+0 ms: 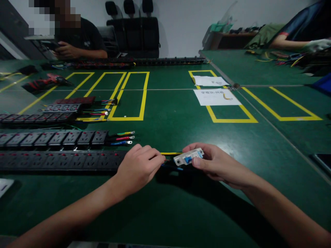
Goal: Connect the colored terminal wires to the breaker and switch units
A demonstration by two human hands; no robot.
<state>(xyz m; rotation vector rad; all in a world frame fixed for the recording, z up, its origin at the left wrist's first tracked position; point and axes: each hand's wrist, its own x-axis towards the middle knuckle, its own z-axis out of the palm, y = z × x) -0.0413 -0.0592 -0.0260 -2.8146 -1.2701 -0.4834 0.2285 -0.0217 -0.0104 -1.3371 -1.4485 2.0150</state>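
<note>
My right hand (217, 163) grips a white circuit breaker (188, 157) with a blue lever, its thumb on the front face. Close by on the left, my left hand (141, 163) is closed in a pinch on a wire (167, 160), which reaches toward the breaker; whether it enters a terminal is hard to see. A yellow wire (170, 153) runs behind, between both hands. Beneath my left hand lies the end of a long black socket strip (77, 161), partly covered by the hand. A blue wire end (180, 169) shows below the breaker.
Another socket strip (74, 138) with lugged wires lies just behind, and more strips (38, 118) beyond it. A red-black power tool (46, 82) rests at far left. Paper sheets (217, 97) lie ahead on the green table (170, 127). Two people sit or stand across it.
</note>
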